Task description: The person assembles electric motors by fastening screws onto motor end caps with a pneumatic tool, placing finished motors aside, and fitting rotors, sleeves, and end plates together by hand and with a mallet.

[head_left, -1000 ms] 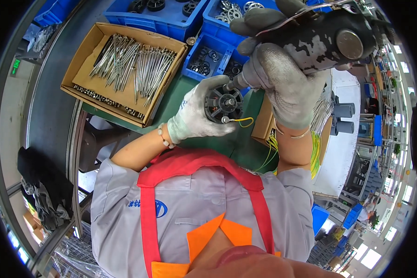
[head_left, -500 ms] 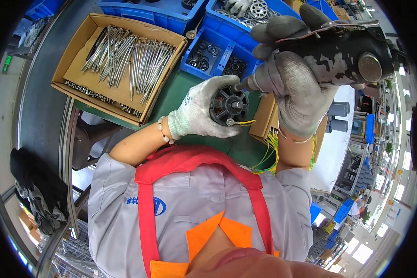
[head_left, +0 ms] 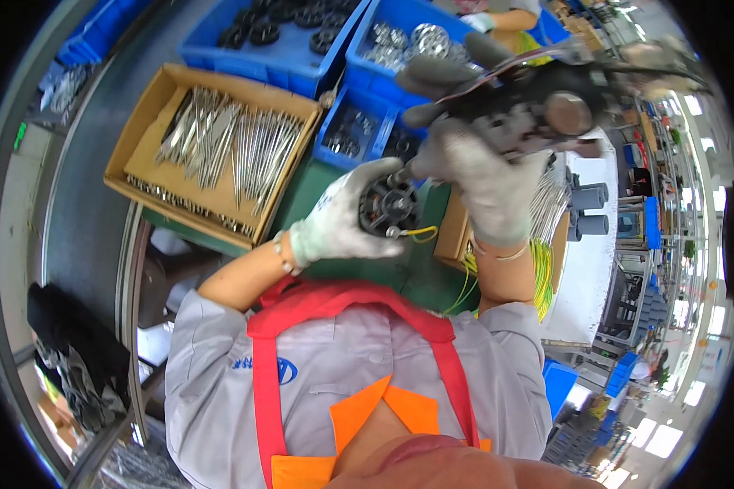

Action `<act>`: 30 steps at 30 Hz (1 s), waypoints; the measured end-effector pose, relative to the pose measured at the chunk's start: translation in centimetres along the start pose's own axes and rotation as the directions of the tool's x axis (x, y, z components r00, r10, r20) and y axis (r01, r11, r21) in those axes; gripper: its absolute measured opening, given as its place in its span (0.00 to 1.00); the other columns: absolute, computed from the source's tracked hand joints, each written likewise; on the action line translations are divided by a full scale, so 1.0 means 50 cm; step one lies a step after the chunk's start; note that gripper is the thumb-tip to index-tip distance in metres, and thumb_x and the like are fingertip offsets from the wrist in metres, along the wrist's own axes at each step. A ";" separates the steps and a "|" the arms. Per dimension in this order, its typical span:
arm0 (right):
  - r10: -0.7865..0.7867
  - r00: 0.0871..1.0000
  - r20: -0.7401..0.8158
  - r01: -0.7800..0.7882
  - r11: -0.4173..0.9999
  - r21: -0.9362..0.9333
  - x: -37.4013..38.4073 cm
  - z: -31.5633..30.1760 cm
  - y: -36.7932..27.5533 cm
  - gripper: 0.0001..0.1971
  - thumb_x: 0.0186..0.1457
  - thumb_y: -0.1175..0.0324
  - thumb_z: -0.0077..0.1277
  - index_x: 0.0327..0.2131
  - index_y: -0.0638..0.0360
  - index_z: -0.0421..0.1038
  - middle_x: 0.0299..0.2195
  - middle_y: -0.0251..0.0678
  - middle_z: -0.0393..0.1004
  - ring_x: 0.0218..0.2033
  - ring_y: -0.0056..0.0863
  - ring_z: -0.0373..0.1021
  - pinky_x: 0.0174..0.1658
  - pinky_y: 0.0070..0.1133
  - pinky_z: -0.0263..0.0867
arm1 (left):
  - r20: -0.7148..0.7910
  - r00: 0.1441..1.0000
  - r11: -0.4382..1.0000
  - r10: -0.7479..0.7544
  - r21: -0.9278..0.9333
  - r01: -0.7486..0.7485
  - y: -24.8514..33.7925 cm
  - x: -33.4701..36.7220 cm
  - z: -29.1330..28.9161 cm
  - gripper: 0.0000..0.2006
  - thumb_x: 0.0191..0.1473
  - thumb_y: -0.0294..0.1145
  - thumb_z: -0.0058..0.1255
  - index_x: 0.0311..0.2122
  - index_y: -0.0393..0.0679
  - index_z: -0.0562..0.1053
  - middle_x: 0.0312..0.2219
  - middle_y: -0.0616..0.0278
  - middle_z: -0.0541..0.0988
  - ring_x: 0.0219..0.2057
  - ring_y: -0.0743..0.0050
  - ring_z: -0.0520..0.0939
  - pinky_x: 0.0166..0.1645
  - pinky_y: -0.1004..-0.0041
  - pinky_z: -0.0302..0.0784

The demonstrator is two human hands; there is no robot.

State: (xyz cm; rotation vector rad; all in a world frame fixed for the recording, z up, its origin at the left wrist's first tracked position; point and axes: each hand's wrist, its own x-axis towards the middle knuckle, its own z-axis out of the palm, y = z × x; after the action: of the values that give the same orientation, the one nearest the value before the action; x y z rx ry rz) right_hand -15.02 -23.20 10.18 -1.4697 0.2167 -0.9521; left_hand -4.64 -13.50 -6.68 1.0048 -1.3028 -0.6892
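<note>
On the chest of a grey shirt [head_left: 210, 387], a blue oval emblem [head_left: 287, 372] sits near short blue lettering [head_left: 243, 363]. Small blue print [head_left: 324, 200], too blurred to read, marks the pale glove [head_left: 322, 234] on the left hand [head_left: 344, 209]. At far left glows a small green sign [head_left: 19, 136], illegible.

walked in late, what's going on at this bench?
Someone's gloved left hand holds a round black motor-like part. The right hand holds a dark power tool, its tip at the part's upper edge. A cardboard box of metal rods sits to the left; blue bins stand beyond.
</note>
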 end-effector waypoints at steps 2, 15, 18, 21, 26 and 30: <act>0.003 0.999 0.050 -0.005 0.999 0.044 0.004 -0.013 0.006 0.29 0.47 0.85 0.56 0.54 0.66 0.61 0.43 0.41 0.77 0.44 0.28 0.75 0.45 0.24 0.73 | 0.024 1.000 0.999 -0.018 0.052 0.016 0.027 0.005 -0.029 0.55 0.35 0.52 0.73 0.64 0.35 0.55 0.58 0.47 0.66 0.61 0.54 0.67 0.65 0.59 0.60; -0.159 0.984 0.086 0.175 0.954 -0.243 -0.011 -0.020 -0.002 0.19 0.46 0.77 0.64 0.43 0.63 0.71 0.37 0.33 0.77 0.36 0.17 0.71 0.39 0.20 0.70 | 0.070 0.580 0.275 0.811 0.830 -0.486 0.355 0.222 -0.024 0.19 0.40 0.41 0.67 0.38 0.46 0.78 0.33 0.65 0.77 0.34 0.63 0.77 0.41 0.65 0.69; -0.074 0.991 0.115 0.075 0.997 -0.010 -0.009 -0.027 0.011 0.24 0.46 0.77 0.64 0.47 0.63 0.68 0.40 0.34 0.76 0.39 0.20 0.72 0.43 0.21 0.71 | -0.048 0.662 0.475 0.748 0.736 -0.483 0.339 0.232 -0.033 0.25 0.42 0.43 0.67 0.44 0.42 0.75 0.34 0.57 0.77 0.33 0.57 0.78 0.40 0.61 0.72; -0.167 0.976 0.143 0.187 0.972 -0.144 -0.004 -0.034 0.013 0.25 0.46 0.76 0.64 0.48 0.64 0.67 0.41 0.34 0.76 0.39 0.20 0.72 0.44 0.22 0.71 | -0.015 0.672 0.467 0.741 0.730 -0.499 0.318 0.228 -0.025 0.22 0.42 0.42 0.67 0.41 0.43 0.75 0.34 0.58 0.77 0.34 0.57 0.78 0.39 0.62 0.72; -0.098 0.990 0.101 0.114 0.980 -0.163 -0.009 -0.041 0.026 0.29 0.47 0.73 0.65 0.52 0.62 0.63 0.44 0.34 0.73 0.41 0.20 0.71 0.46 0.22 0.69 | 0.118 0.729 0.306 0.674 0.854 -0.421 0.353 0.226 -0.027 0.20 0.47 0.44 0.65 0.37 0.39 0.74 0.27 0.59 0.76 0.29 0.58 0.76 0.37 0.63 0.69; -0.106 0.989 0.103 0.129 0.959 -0.252 -0.010 -0.045 0.034 0.31 0.46 0.72 0.66 0.54 0.62 0.62 0.46 0.35 0.72 0.43 0.20 0.71 0.48 0.22 0.69 | 0.195 0.786 0.193 0.587 0.909 -0.370 0.369 0.225 -0.026 0.13 0.50 0.44 0.59 0.31 0.46 0.75 0.26 0.61 0.73 0.28 0.58 0.73 0.36 0.61 0.63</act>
State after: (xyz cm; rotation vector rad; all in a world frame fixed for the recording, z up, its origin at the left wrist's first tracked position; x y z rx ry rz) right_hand -16.11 -24.83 8.07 -1.7773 0.1952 -0.9787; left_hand -3.66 -15.07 14.89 1.3618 -1.7221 0.8219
